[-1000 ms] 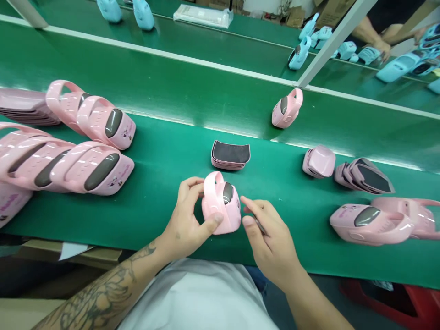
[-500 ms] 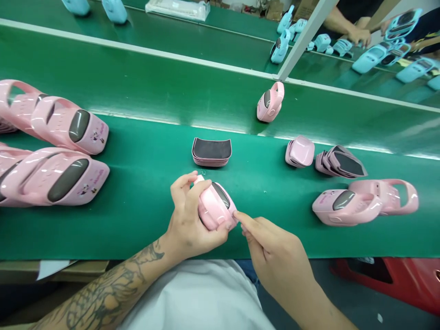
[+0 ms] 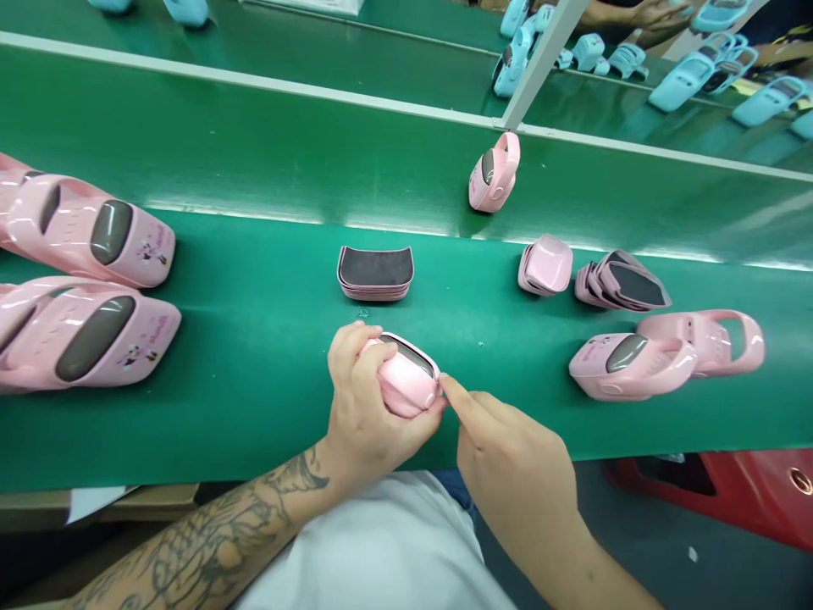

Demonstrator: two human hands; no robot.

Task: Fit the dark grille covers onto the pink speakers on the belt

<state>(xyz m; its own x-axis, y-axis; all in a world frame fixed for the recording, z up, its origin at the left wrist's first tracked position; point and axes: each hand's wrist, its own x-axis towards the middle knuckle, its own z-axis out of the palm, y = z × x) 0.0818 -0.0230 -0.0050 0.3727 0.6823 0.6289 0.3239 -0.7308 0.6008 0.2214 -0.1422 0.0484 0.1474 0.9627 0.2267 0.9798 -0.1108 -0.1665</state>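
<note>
My left hand (image 3: 374,398) is closed around a pink plastic housing (image 3: 410,383) with a dark window, tilted over the green table. Its thumb lies along the lower edge of the housing. My right hand (image 3: 508,445) touches the right end of the housing with the tip of its index finger. The other fingers of that hand are curled under, and whatever they may hold is hidden. Beyond my hands lies a stack of curved dark panels with pink rims (image 3: 376,269).
Pink housings (image 3: 118,339) stand in rows at the left, with another pair (image 3: 628,364) at the right. Small pink covers (image 3: 546,264) and dark panels (image 3: 626,281) are stacked nearby. One housing (image 3: 494,174) sits on the ledge. Blue housings (image 3: 683,80) and a person's hand appear behind.
The housing has turned in my left hand and its dark window shows more. My right index finger stays against its right end. The whole view has shifted slightly.
</note>
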